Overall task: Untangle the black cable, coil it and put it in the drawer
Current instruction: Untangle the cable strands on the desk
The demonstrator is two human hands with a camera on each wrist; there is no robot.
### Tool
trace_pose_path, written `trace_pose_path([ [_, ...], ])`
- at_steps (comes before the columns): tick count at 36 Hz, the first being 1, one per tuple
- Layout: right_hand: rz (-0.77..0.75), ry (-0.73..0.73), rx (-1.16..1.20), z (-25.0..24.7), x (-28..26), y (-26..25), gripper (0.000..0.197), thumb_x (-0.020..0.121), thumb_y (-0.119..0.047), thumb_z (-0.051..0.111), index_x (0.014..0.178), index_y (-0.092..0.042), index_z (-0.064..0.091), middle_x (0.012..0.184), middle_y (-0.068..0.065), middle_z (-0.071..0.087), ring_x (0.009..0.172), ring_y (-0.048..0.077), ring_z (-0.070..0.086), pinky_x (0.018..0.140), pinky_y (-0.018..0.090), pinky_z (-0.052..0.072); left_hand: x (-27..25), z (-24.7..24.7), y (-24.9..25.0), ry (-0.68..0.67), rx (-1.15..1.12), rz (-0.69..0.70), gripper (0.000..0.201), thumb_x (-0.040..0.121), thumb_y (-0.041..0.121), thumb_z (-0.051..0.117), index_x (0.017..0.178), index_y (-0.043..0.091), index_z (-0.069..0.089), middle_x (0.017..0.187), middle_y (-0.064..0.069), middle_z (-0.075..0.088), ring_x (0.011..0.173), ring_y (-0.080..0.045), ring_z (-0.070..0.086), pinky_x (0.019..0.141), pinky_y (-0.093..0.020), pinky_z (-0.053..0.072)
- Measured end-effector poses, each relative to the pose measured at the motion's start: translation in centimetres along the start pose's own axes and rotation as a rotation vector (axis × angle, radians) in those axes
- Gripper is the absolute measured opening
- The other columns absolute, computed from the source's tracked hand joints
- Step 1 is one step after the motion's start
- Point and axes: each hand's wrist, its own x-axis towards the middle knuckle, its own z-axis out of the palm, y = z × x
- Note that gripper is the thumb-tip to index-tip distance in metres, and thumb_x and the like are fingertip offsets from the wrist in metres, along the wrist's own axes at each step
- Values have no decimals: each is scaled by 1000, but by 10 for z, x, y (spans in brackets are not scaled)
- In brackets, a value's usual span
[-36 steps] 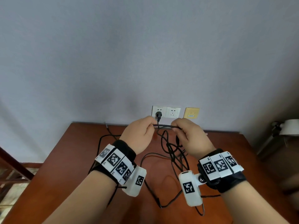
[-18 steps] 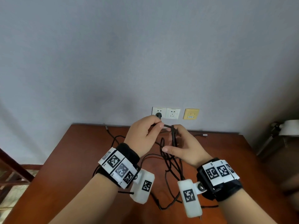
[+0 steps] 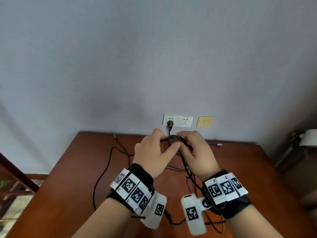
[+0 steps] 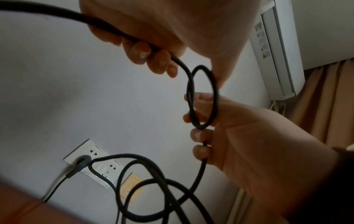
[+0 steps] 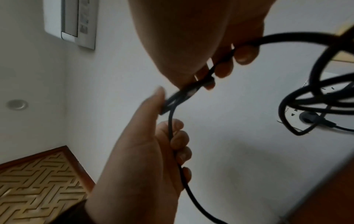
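Observation:
The black cable (image 3: pixel 173 140) is bunched into a small loop between my two hands, above the far part of the brown table (image 3: pixel 68 169). My left hand (image 3: pixel 164 143) grips one strand with curled fingers (image 4: pixel 145 50). My right hand (image 3: pixel 185 141) holds the small loop (image 4: pixel 203 97), its fingers (image 4: pixel 201 134) curled round the strand below it. In the right wrist view the right fingertips (image 5: pixel 224 66) pinch the cable where it meets the left thumb (image 5: pixel 153 103). More tangled loops (image 3: pixel 187 170) hang from the hands down to the table. No drawer is in view.
A black plug (image 3: pixel 169 124) sits in the left of two white wall sockets (image 3: pixel 184 121), beside a yellow plate (image 3: pixel 205 122). A thin dark lead (image 3: pixel 109 162) runs over the table's left half. A dark wooden frame (image 3: pixel 13 172) stands left, a white object (image 3: pixel 308 140) right.
The hands have closed together. The stretch of cable held taut between them a second ago is now gathered into a small loop, and the right hand has turned back over it.

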Motion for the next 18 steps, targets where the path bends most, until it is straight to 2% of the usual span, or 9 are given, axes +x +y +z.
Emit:
trace_pose_path([
  [3, 25, 11, -49, 0, 2, -2, 2, 90, -20, 62, 89, -19, 60, 79, -6, 57, 70, 8, 52, 64, 22, 42, -2, 3, -2, 14, -79, 28, 19, 88, 45, 41, 95, 28, 38, 80, 10, 55, 77, -18, 55, 76, -40, 44],
  [5, 22, -8, -58, -1, 1, -3, 16, 91, -21, 61, 79, -18, 50, 65, -9, 51, 60, 8, 48, 55, 21, 37, -2, 4, -1, 1, -135, 41, 11, 92, 33, 40, 102, 30, 34, 76, 8, 54, 70, -16, 55, 69, -37, 44],
  [8, 14, -17, -28, -3, 1, -4, 23, 94, -18, 57, 76, -17, 43, 60, -9, 44, 56, 7, 42, 51, 18, 31, -1, 5, -1, -45, -188, 55, 23, 97, 19, 41, 116, 30, 35, 65, 8, 46, 55, -9, 46, 56, -28, 36],
  [10, 54, 3, 28, -4, -1, -3, 24, 94, -15, 57, 74, -17, 43, 59, -9, 45, 56, 7, 42, 53, 19, 33, 0, 1, 0, -77, -180, 94, 31, 98, 16, 42, 125, 31, 40, 64, 13, 42, 56, -5, 45, 54, -20, 33],
  [12, 109, 38, 63, -6, -2, -1, 25, 93, -15, 58, 72, -18, 44, 59, -7, 49, 55, 7, 44, 54, 21, 36, 2, -3, -4, -124, -139, 148, 34, 98, 15, 41, 128, 32, 43, 74, 15, 49, 67, 1, 49, 62, -18, 37],
  [14, 172, 83, 66, -9, -3, 0, 25, 94, -18, 57, 73, -16, 44, 57, -2, 52, 52, 10, 48, 52, 23, 38, 5, -6, -11, -190, -84, 151, 36, 98, 15, 39, 129, 33, 43, 84, 10, 58, 74, -4, 54, 71, -26, 44],
  [16, 233, 127, 72, -13, -4, 1, 24, 95, -20, 55, 74, -16, 43, 54, 2, 58, 48, 11, 56, 49, 20, 40, 8, -9, -18, -252, -61, 112, 33, 99, 19, 39, 127, 37, 41, 81, -1, 63, 69, -15, 56, 72, -35, 48],
  [17, 261, 147, 80, -14, -5, 2, 22, 96, -20, 53, 76, -16, 43, 54, 5, 61, 47, 10, 59, 48, 18, 41, 8, -10, -21, -268, -60, 94, 31, 99, 21, 41, 125, 38, 41, 76, -4, 62, 66, -17, 56, 70, -36, 48],
  [18, 291, 169, 89, -15, -5, 2, 20, 97, -20, 51, 79, -14, 44, 54, 7, 63, 47, 9, 60, 49, 18, 42, 9, -11, -22, -277, -57, 87, 29, 99, 22, 43, 124, 37, 43, 69, -2, 58, 62, -15, 53, 66, -31, 46],
])
